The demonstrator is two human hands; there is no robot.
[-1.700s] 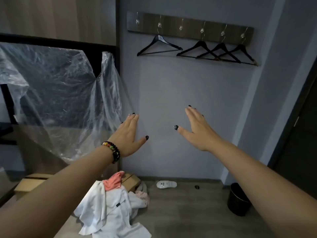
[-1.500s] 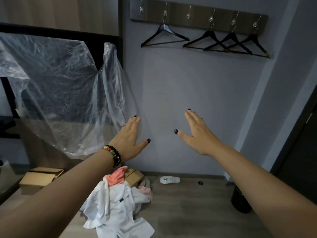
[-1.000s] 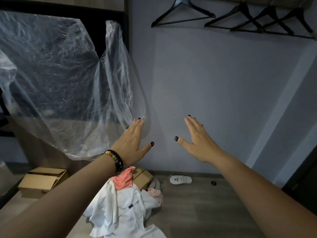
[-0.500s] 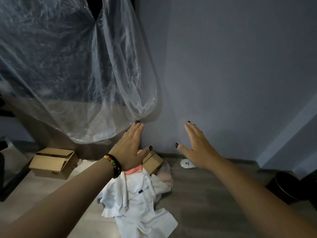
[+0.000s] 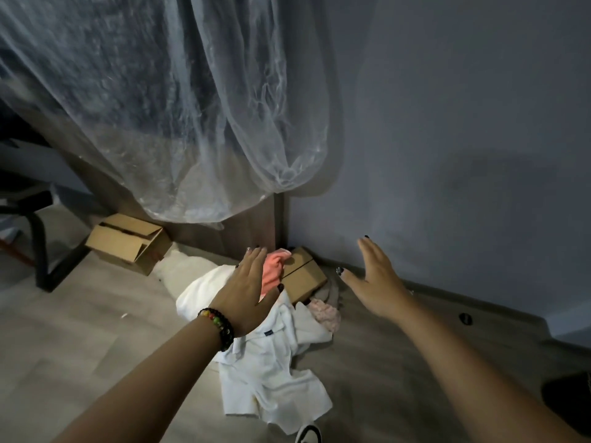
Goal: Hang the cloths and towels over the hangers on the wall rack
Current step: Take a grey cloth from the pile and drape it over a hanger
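Observation:
A heap of white cloths [image 5: 271, 362] lies on the wooden floor by the wall corner, with a coral-pink cloth [image 5: 273, 270] on top at its far end and a pale pink one [image 5: 324, 314] at its right side. My left hand [image 5: 248, 292], wearing a bead bracelet, hovers flat over the heap with straight fingers and holds nothing. My right hand [image 5: 375, 282] is stretched out flat to the right of the heap, also empty. The wall rack and hangers are out of view.
Two cardboard boxes sit on the floor: one [image 5: 128, 243] at the left, one [image 5: 303, 273] behind the cloths. A clear plastic sheet [image 5: 179, 107] hangs over dark furniture at the upper left. A black chair leg [image 5: 41, 251] stands far left; a dark bin [image 5: 569, 401] at the lower right.
The view has tilted down from the wall rack and hangers to the floor. Both hands stayed flat and empty, and now hang over the cloth heap.

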